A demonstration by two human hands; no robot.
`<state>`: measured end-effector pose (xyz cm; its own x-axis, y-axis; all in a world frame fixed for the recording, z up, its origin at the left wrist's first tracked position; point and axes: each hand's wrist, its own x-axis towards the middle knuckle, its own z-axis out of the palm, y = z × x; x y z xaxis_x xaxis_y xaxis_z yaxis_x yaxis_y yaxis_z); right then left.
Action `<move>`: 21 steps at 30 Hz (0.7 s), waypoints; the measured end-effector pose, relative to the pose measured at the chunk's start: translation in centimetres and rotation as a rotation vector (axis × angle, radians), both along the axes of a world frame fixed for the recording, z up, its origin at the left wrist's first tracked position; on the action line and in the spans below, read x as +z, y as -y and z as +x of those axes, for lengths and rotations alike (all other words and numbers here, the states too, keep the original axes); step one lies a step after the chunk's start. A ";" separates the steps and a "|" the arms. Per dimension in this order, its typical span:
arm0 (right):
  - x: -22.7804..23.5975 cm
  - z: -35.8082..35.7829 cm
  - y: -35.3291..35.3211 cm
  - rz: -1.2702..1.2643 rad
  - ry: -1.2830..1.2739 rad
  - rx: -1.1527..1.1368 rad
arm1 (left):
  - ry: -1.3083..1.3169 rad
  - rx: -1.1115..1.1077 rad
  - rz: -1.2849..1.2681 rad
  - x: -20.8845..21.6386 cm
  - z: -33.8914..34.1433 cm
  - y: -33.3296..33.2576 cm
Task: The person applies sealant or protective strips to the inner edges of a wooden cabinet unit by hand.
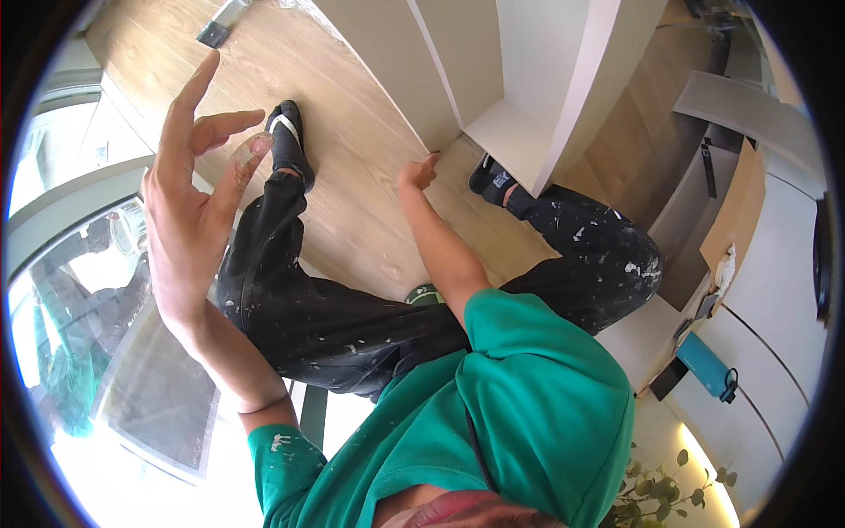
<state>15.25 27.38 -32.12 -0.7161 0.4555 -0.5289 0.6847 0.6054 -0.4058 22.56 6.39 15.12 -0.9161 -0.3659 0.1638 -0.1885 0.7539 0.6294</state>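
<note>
Pale, smooth-faced cabinet, its top cut off by the upper edge of view, standing on wood-grained floor boards in front of a crouching person; straight panels meet at its base, beside an open, box-shaped white compartment. The right hand lies low, just before the cabinet's bottom edge, fingers mostly curled and one digit extended toward it; contact cannot be settled, nor whether a small object is pinched there, the fingertips being too small to resolve. The left hand, raised well to the left of the cabinet, is loosely spread, thumb and fingers apart, with nothing in its grasp; some fingers are hidden behind others, and a whitish crust marks the thumb. Farther left of the cabinet, a glossy glass pane carries blurred reflections and glare. Beyond the left hand, a tool with a flat, dark, squared end is cut off above, its kind uncertain. Matte black trousers bear white spatters; one sandal is partly covered by the cabinet's lower corner. Below the cabinet, a green object is largely concealed by arm and trousers. To the cabinet's right appear torn brown cardboard, a cylindrical teal bottle with a dark looped cap, and, lower, a leafy plant, cropped at the rim.
</note>
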 end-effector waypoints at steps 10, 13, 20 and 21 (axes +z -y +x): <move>-2.6 2.4 -6.2 0.064 -0.367 -0.149 | 0.045 -0.008 0.066 0.6 -0.4 -0.6; -3.6 2.7 -5.9 0.077 -0.366 -0.070 | 0.058 -0.031 0.054 0.4 -0.5 -0.6; -1.0 0.4 -2.6 -0.067 -0.088 -0.298 | 0.053 -0.002 0.043 -0.1 0.0 -0.1; -1.0 0.3 -2.5 -0.030 -0.050 -0.328 | 0.064 0.006 0.043 0.0 0.0 -0.2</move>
